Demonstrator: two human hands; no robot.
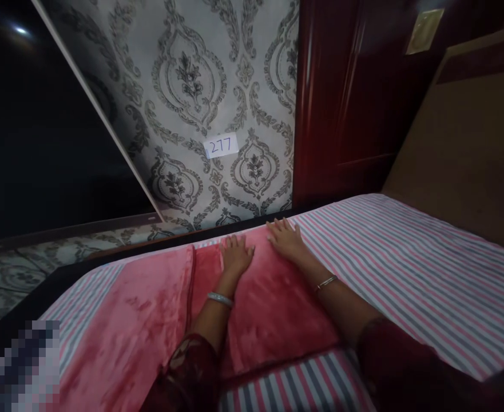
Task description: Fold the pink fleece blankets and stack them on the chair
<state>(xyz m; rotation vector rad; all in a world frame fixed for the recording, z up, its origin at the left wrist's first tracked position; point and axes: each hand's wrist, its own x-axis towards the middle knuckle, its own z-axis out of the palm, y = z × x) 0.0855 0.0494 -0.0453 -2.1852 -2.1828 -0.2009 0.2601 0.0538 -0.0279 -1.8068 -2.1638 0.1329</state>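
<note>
While both hands lie flat, fingers spread, gripping nothing: left hand [235, 254], right hand [286, 238] pressing pink blanket [269, 309] on striped bed [406, 269], near far edge. Step: smoothing folded blanket. Next move likely calls for even outward sweep

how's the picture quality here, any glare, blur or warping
Head view: dim overall, the left side nearly black with one small glare spot; the wardrobe is smeared by blur; wide-angle warping tilts the wallpaper and its white strip; a pixelated patch covers the lower left corner; the left hand and right hand lie flat on the pink blanket, fairly sharp.
</note>
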